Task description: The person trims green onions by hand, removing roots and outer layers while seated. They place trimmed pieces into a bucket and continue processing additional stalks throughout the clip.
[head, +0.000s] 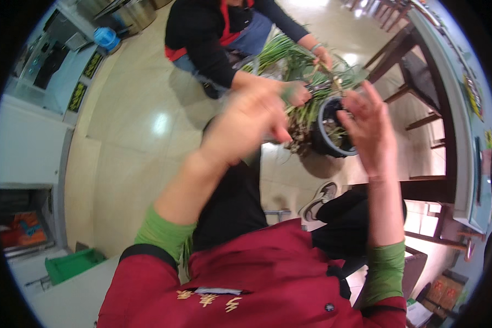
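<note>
My left hand (252, 121) is raised above my knee, blurred, its fingers partly curled. Whether it pinches anything cannot be made out. My right hand (369, 127) is lifted over the right rim of a dark plastic bucket (320, 144), fingers apart and nothing visible between them. Some plant scraps (337, 132) lie inside the bucket. Left of it, long leafy greens like scallions or green garlic (276, 51) are heaped, their muddy roots (298, 137) towards me. A co-worker's left hand (323, 57) holds a stalk; their right hand (299, 93) is over the heap.
The co-worker (213, 37) sits opposite me. Wooden chairs (420, 76) and a table edge (467, 164) stand on the right. Left are a white counter (28, 139), a blue container (106, 37) and a green plastic bin (74, 264). My shoe (320, 201) is on the tiled floor.
</note>
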The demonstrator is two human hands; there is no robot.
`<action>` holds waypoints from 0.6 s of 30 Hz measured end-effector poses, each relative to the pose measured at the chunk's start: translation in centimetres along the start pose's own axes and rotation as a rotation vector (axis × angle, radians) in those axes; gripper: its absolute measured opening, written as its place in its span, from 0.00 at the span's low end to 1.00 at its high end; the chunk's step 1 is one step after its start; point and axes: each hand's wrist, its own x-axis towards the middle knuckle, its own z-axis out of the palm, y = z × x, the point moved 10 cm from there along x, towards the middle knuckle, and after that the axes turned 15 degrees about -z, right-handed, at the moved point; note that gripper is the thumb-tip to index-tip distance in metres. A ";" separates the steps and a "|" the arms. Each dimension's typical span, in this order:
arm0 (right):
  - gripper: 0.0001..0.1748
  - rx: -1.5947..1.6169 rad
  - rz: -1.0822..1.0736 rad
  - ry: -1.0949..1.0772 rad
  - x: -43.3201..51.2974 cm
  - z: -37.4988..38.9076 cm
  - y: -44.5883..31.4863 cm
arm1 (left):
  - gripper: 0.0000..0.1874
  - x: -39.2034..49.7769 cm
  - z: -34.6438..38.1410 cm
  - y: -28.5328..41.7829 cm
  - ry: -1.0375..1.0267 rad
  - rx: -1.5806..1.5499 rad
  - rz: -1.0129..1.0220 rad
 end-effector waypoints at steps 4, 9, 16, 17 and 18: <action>0.32 -0.196 0.126 0.136 -0.8 -9.1 1.2 | 0.16 -6.1 -18.7 -0.7 0.597 0.162 0.065; 0.29 -0.306 0.332 0.353 -3.8 -18.5 5.4 | 0.15 -17.9 -29.5 -25.1 0.912 0.029 -0.729; 0.16 -0.522 0.517 0.083 -5.3 -17.9 9.3 | 0.12 -28.1 -29.4 -45.4 0.799 -0.168 -1.066; 0.15 -0.558 0.572 0.048 -6.0 -17.6 10.4 | 0.17 -30.1 -29.7 -47.1 0.831 -0.055 -1.239; 0.15 -0.559 0.666 0.026 -7.0 -17.4 12.1 | 0.25 -31.4 -30.7 -47.5 0.871 0.071 -1.333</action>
